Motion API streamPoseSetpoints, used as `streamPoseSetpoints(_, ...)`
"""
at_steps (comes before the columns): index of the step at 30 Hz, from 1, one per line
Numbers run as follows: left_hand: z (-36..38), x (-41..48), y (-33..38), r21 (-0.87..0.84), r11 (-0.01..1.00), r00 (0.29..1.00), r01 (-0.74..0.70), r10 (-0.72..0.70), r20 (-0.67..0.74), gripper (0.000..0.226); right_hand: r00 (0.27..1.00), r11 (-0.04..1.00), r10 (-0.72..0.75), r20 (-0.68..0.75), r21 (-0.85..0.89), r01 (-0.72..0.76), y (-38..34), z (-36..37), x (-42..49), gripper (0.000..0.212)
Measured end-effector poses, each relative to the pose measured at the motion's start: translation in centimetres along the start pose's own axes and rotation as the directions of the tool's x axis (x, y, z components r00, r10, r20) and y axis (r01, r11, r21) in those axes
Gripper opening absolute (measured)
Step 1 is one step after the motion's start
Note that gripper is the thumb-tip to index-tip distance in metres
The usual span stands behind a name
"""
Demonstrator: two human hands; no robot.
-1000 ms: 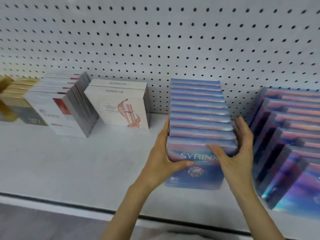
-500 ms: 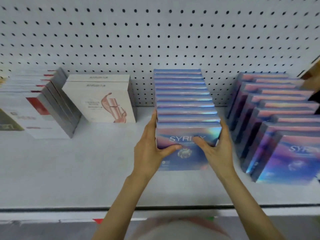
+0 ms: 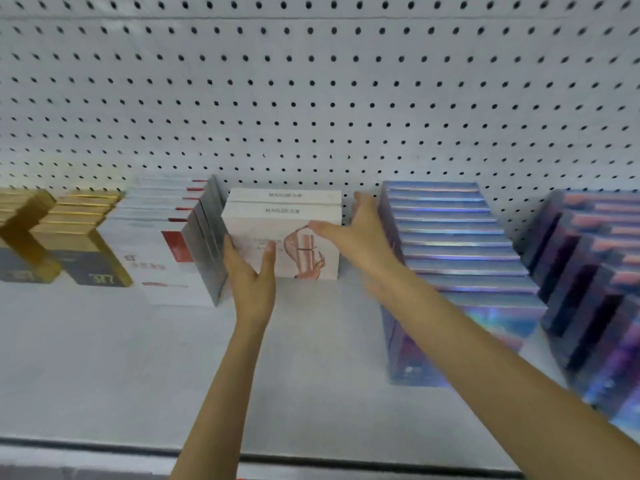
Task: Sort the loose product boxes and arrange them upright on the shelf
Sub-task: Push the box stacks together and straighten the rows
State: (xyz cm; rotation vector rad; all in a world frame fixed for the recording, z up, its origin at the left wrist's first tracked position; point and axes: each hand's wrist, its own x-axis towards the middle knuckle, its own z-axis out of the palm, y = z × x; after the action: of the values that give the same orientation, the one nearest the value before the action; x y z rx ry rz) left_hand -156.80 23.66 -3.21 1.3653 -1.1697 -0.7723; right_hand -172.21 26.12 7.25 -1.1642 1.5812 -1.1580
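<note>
Two white boxes with a pink bottle picture [image 3: 294, 233] stand upright, one behind the other, at the back of the white shelf [image 3: 104, 358]. My left hand [image 3: 251, 275] is at their lower left corner, fingers straight, thumb against the front face. My right hand [image 3: 360, 233] reaches in at their right side, fingers spread, thumb across the upper front face. To the right stands a row of blue holographic boxes [image 3: 457, 258], upright and packed front to back.
A white and grey row with red marks [image 3: 173, 244] stands left of the white boxes, and gold and black boxes [image 3: 59, 237] beyond it. Purple holographic boxes [image 3: 595, 271] fill the far right. A pegboard wall [image 3: 311, 98] backs the shelf.
Both hands have let go of the front blue holographic box and moved left to the white boxes. The view has swung left as well.
</note>
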Motion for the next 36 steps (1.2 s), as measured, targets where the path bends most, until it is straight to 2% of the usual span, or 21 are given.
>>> streamPoseSetpoints(1,0.2,0.4,-0.4,-0.040,0.999,0.999,0.026,-0.025,0.024,0.078,0.996,0.995,0.078,-0.051,0.074,-0.074,1.2,1.5,0.9,0.069)
streamPoseSetpoints(3,0.0,1.0,-1.0,-0.118,0.990,0.995,0.084,-0.077,0.065,0.067,0.976,0.982,0.139,-0.166,0.146,-0.115,3.7,3.7,2.4,0.077)
streamPoseSetpoints(6,-0.4,2.4,-1.9,-0.150,0.974,0.978,0.170,-0.148,0.147,0.056,0.957,0.975,0.161,-0.241,0.190,-0.116,5.2,5.5,3.2,0.056)
streamPoseSetpoints(10,-0.5,3.8,-2.3,-0.142,0.961,0.958,0.237,-0.207,0.199,0.054,0.937,0.980,0.151,-0.316,0.174,-0.099,5.9,6.2,3.6,0.058)
streamPoseSetpoints(14,-0.3,4.1,-1.8,-0.168,0.953,0.963,0.250,-0.227,0.145,0.048,0.921,0.973,0.203,-0.333,0.171,-0.153,5.9,6.5,3.6,0.059)
streamPoseSetpoints(18,-0.5,3.8,-2.1,-0.171,0.949,0.962,0.266,-0.251,0.107,0.042,0.907,0.967,0.231,-0.352,0.184,-0.175,6.0,7.2,3.7,0.085)
streamPoseSetpoints(24,-0.5,3.5,-2.7,-0.185,0.940,0.955,0.288,-0.268,0.127,0.047,0.911,0.975,0.196,-0.364,0.173,-0.141,6.8,7.5,3.6,0.076)
streamPoseSetpoints(30,-0.7,3.3,-2.2,-0.147,0.937,0.946,0.316,-0.301,0.120,0.046,0.919,0.962,0.232,-0.319,0.216,-0.167,6.5,7.1,3.3,0.089)
streamPoseSetpoints(34,-0.6,2.0,-1.8,-0.055,0.907,0.909,0.417,-0.417,0.027,0.055,0.922,0.966,0.223,-0.318,0.202,-0.163,6.2,6.5,2.5,0.079)
streamPoseSetpoints(36,-0.4,1.5,-2.0,-0.012,0.906,0.905,0.424,-0.424,-0.021,0.062,0.921,0.976,0.194,-0.338,0.166,-0.144,5.6,5.9,2.1,0.073)
